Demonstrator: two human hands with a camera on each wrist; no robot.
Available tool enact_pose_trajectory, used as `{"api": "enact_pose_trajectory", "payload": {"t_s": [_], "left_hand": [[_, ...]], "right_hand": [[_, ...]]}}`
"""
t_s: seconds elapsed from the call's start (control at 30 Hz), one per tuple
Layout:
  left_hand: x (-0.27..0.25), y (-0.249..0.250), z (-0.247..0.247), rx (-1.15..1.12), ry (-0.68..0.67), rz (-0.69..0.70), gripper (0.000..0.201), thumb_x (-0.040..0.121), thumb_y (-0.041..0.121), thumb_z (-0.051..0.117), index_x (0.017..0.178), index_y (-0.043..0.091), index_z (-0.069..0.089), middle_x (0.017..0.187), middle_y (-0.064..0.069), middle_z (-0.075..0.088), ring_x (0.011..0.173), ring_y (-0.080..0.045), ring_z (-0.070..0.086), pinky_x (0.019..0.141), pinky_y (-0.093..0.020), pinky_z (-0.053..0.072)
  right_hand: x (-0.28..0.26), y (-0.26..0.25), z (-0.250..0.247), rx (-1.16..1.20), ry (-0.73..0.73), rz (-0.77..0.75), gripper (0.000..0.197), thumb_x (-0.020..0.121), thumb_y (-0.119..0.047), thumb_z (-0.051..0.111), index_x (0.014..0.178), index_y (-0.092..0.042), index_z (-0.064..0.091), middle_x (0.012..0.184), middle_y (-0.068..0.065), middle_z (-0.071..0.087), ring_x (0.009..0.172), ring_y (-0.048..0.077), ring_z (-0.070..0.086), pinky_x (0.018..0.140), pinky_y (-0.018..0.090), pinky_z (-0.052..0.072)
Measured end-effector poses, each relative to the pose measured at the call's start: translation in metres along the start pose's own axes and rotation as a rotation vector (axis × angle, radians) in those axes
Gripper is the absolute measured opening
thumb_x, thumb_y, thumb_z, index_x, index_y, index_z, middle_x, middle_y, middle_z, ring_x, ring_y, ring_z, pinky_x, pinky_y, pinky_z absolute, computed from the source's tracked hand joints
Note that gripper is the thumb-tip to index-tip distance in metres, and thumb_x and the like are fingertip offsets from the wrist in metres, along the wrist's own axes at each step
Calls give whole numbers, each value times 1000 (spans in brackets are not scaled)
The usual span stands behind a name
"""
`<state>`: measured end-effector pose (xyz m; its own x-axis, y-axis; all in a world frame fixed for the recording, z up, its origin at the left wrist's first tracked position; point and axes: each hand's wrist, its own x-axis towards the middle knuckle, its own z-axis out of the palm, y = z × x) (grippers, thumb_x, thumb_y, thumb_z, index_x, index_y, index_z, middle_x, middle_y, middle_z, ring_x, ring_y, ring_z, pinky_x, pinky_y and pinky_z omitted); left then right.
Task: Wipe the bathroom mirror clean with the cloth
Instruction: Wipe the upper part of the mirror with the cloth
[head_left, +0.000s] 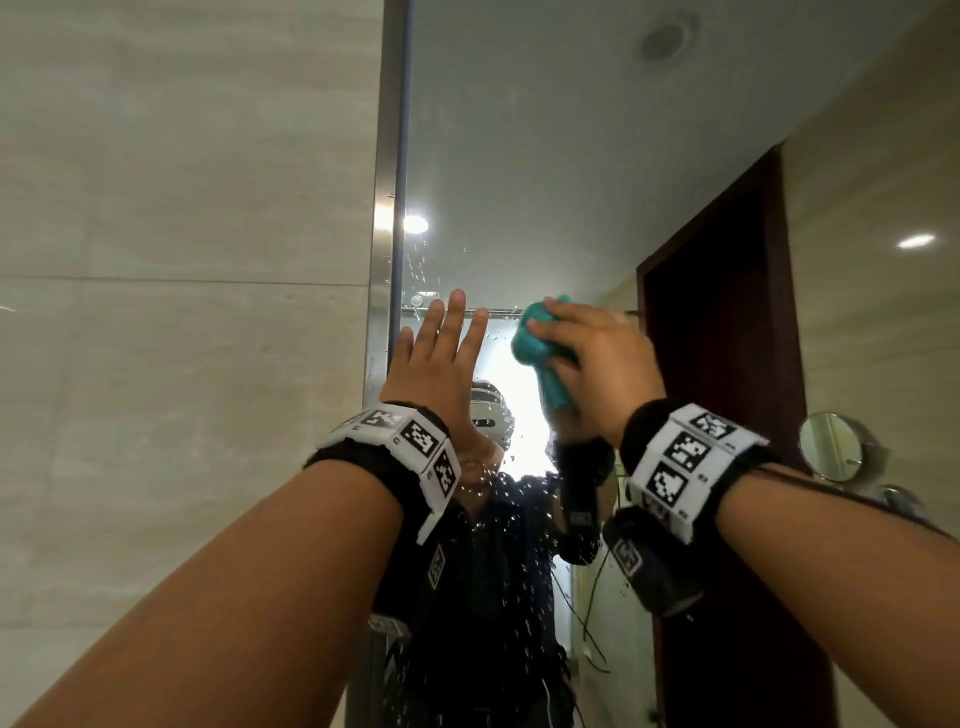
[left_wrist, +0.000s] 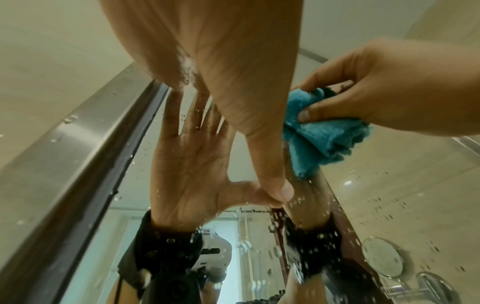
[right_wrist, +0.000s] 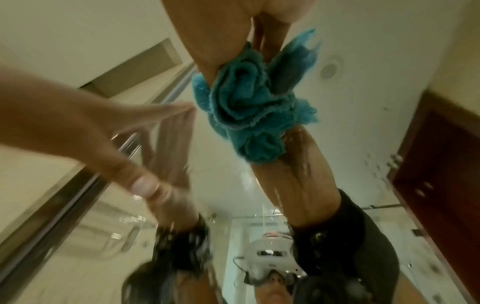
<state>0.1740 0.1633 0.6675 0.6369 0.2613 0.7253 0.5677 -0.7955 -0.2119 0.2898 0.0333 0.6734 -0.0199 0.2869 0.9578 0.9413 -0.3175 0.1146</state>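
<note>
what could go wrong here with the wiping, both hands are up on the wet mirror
The left hand lies flat on the mirror, so it will likely leave a print on glass that then needs wiping again. The cloth is bunched in the right hand, so little of it meets the glass and it may streak. Droplets lower down could be missed.

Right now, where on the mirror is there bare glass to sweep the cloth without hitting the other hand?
Free: the glass above both hands, bordered by the metal frame on the left, and the strip right of the cloth toward the reflected door. Below, droplets cover open glass. Crowded: left of the cloth, where the left hand presses flat, close beside the right hand.
</note>
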Motion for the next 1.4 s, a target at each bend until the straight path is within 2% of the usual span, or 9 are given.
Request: {"api": "enact_pose_trajectory", "payload": {"t_s": [0.07,0.23,0.43,0.6,0.73,0.87,1.13,1.33,1.4], "left_hand": [[0,0,0,-1,0,1,140,61,67,72,142,20,-31,147,-5,-40,139,-24,-29,116,-43,-8],[-1,0,-1,3,-1,-2,141,60,68,72,141,20,-32,147,-4,-40,139,-25,-29,115,-43,-9],[-2,1,-2,13,-5,-4,140,60,69,71,142,19,-31,148,-6,-39,139,-26,-29,114,-43,-8],[-1,2,-1,21,3,-18,141,60,68,72,142,19,-31,147,-5,-39,139,-25,-29,113,-42,-9],[1,1,3,12,17,-25,142,58,69,72,141,20,-33,147,-4,-40,139,-24,-30,114,-42,-9],[0,3,3,21,13,-29,142,58,70,72,141,19,-33,147,-5,-40,139,-25,-29,116,-44,-6],[0,1,2,-2,16,-21,143,57,69,73,141,20,-32,146,-3,-41,138,-23,-32,114,-42,-10],[0,1,4,-12,40,-21,144,56,70,73,140,21,-34,146,-3,-41,138,-22,-31,114,-41,-9],[-1,2,3,-12,36,-21,145,56,69,74,141,21,-33,147,-3,-41,138,-22,-31,114,-41,-10]], "right_hand": [[-9,-3,0,14,-84,-118,30,85,-20,66,115,-25,66,131,1,57,103,31,56,92,38,42],[24,10,-19,235,45,204,31,88,-24,62,117,-15,59,101,-16,43,96,0,52,78,-7,28],[-2,-12,-5,-113,-201,-193,33,92,-28,55,124,-22,61,116,7,53,106,27,50,91,34,40],[44,8,-14,10,26,135,32,91,-20,55,122,-23,62,119,6,51,110,24,47,92,26,34],[5,-5,2,-76,-102,-80,40,90,-17,58,129,-26,56,141,2,46,125,27,44,105,36,34],[-12,-1,-7,-78,-280,-95,51,92,-50,47,140,-31,41,155,-9,20,138,15,25,111,30,22],[46,9,-21,44,32,106,41,88,-14,58,127,-23,54,124,5,59,112,22,55,95,29,40],[13,-1,-1,-49,-249,-168,51,92,-8,52,138,-29,45,145,-2,42,132,20,40,109,35,34],[40,12,-8,45,-135,-34,43,91,-17,48,132,-25,52,136,6,51,125,27,47,106,40,37]]}}
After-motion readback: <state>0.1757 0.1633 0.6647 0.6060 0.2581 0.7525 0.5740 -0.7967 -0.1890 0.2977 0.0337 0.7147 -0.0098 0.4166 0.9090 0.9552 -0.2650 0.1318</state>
